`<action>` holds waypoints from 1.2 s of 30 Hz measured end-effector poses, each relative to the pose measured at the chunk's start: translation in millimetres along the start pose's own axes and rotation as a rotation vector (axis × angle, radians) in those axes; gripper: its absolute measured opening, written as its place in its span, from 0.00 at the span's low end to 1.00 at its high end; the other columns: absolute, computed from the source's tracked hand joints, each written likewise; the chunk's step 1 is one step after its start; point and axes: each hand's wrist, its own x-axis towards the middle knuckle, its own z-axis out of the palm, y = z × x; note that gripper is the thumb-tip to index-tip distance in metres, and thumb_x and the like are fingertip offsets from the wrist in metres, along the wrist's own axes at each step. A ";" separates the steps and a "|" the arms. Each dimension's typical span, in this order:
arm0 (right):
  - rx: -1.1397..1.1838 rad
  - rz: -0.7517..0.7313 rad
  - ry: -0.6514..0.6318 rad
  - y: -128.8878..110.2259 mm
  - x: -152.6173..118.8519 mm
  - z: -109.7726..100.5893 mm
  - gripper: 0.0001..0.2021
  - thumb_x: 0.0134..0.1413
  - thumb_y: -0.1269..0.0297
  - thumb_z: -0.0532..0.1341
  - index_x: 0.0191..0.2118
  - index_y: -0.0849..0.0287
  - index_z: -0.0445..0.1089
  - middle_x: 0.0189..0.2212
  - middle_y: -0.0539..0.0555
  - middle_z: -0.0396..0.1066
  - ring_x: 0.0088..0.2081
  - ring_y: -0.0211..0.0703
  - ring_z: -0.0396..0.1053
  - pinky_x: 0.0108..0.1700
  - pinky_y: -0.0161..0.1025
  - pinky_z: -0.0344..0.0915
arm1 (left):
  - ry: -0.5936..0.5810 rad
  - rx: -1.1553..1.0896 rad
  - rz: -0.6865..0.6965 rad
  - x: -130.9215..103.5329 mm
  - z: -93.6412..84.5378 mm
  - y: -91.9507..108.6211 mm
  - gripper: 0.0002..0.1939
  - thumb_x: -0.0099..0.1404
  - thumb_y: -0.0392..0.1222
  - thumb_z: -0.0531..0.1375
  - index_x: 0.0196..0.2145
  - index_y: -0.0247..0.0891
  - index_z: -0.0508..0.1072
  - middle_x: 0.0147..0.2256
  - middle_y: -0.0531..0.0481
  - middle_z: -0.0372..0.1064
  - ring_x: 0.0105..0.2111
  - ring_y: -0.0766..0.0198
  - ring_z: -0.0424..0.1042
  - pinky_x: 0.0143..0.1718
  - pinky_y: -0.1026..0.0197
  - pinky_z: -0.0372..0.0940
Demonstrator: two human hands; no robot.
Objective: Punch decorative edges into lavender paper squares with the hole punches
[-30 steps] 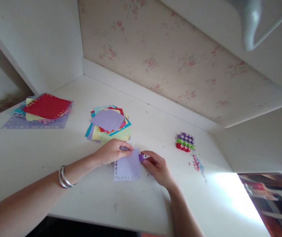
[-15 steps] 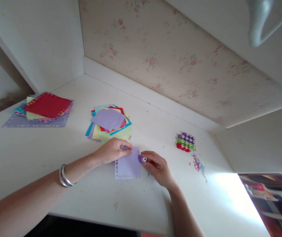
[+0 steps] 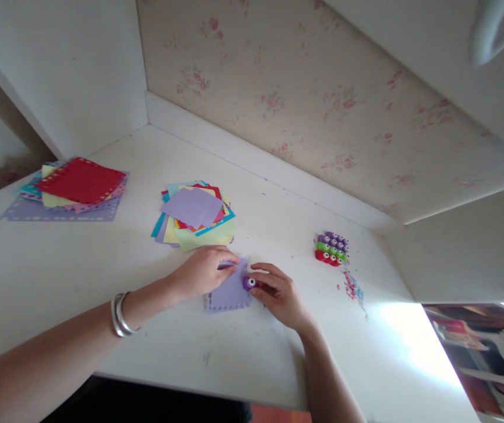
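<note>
A sheet of light purple paper (image 3: 229, 294) lies in front of me, with punched holes along its left and lower edges. My left hand (image 3: 205, 271) pinches its upper edge between thumb and fingers. At the sheet's right edge sits a small purple craft punch (image 3: 247, 283) with a white button bearing a dark star. My right hand (image 3: 278, 294) grips this punch from the right with thumb and fingers, the index finger raised a little above it. Whether paper is inside the punch's slot cannot be made out.
Behind my left hand is a pile of coloured paper (image 3: 194, 208). Farther left lies a stack of hole-edged sheets (image 3: 82, 181), red on top. To the right stand several purple, green and red punches (image 3: 332, 248) beside scattered paper bits (image 3: 353, 286). A wallpapered wall (image 3: 274, 106) rises behind.
The punch has turned so its star button faces me more, and it sits slightly farther left over the sheet's edge. The right index finger has lifted. The view has shifted slightly.
</note>
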 end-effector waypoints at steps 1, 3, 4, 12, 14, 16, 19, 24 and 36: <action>0.000 -0.004 -0.008 -0.9 0.6 -1.0 0.12 0.58 0.61 0.63 0.47 0.51 0.76 0.51 0.57 0.69 0.36 0.40 0.72 0.31 0.34 0.69 | 0.010 0.054 0.043 -1.6 1.9 0.9 0.10 0.66 0.38 0.57 0.40 0.42 0.78 0.41 0.49 0.76 0.42 0.61 0.74 0.48 0.61 0.65; 0.025 -0.004 0.002 -2.2 2.0 -2.3 0.13 0.59 0.60 0.62 0.48 0.52 0.75 0.49 0.58 0.70 0.37 0.41 0.72 0.34 0.35 0.70 | 0.033 0.155 0.102 -5.4 3.9 3.7 0.11 0.68 0.37 0.55 0.40 0.41 0.78 0.43 0.47 0.74 0.43 0.60 0.73 0.49 0.59 0.65; 0.042 0.002 0.021 -2.7 2.9 -2.4 0.13 0.61 0.59 0.60 0.48 0.53 0.75 0.47 0.58 0.71 0.38 0.42 0.72 0.35 0.36 0.70 | 0.055 0.203 0.121 -7.3 3.8 5.5 0.12 0.68 0.38 0.54 0.40 0.41 0.78 0.45 0.46 0.72 0.45 0.59 0.72 0.50 0.57 0.64; 0.061 0.081 0.003 -13.2 10.3 -0.6 0.11 0.60 0.56 0.61 0.40 0.56 0.78 0.36 0.55 0.74 0.30 0.38 0.69 0.30 0.35 0.66 | -0.015 0.350 0.177 -18.4 0.3 12.9 0.11 0.65 0.43 0.59 0.44 0.41 0.77 0.50 0.44 0.69 0.54 0.50 0.63 0.57 0.48 0.57; 0.072 0.095 -0.015 -15.4 11.3 -1.4 0.11 0.60 0.56 0.61 0.38 0.56 0.78 0.34 0.54 0.74 0.28 0.37 0.68 0.29 0.34 0.66 | -0.036 0.373 0.174 -19.5 1.8 12.1 0.13 0.64 0.43 0.60 0.45 0.41 0.76 0.50 0.44 0.69 0.54 0.50 0.63 0.57 0.48 0.56; 0.096 0.111 -0.028 -15.4 11.9 -1.9 0.11 0.59 0.55 0.62 0.38 0.56 0.78 0.36 0.54 0.74 0.27 0.36 0.67 0.29 0.34 0.66 | -0.042 0.395 0.179 -19.8 2.6 11.8 0.12 0.64 0.43 0.59 0.45 0.40 0.76 0.50 0.44 0.69 0.53 0.50 0.64 0.57 0.48 0.55; 0.116 0.133 -0.044 -12.5 12.3 -1.7 0.12 0.59 0.55 0.62 0.38 0.56 0.78 0.36 0.55 0.74 0.27 0.36 0.68 0.29 0.34 0.67 | -0.039 0.409 0.191 -20.1 2.1 12.5 0.11 0.64 0.43 0.59 0.43 0.40 0.76 0.49 0.45 0.70 0.53 0.51 0.64 0.56 0.50 0.56; 0.136 0.167 -0.055 -7.4 13.9 -0.8 0.11 0.57 0.56 0.63 0.36 0.56 0.79 0.35 0.54 0.73 0.27 0.36 0.67 0.29 0.34 0.67 | -0.026 0.431 0.193 -20.8 1.4 13.4 0.10 0.65 0.44 0.59 0.43 0.40 0.76 0.48 0.46 0.70 0.53 0.52 0.64 0.56 0.50 0.56; 0.201 0.325 -0.115 -13.5 24.5 -0.9 0.11 0.52 0.60 0.66 0.41 0.55 0.79 0.35 0.51 0.70 0.24 0.33 0.65 0.26 0.34 0.66 | -0.020 0.436 0.178 -21.0 4.0 11.4 0.12 0.64 0.44 0.60 0.44 0.41 0.76 0.48 0.46 0.70 0.53 0.52 0.64 0.56 0.49 0.56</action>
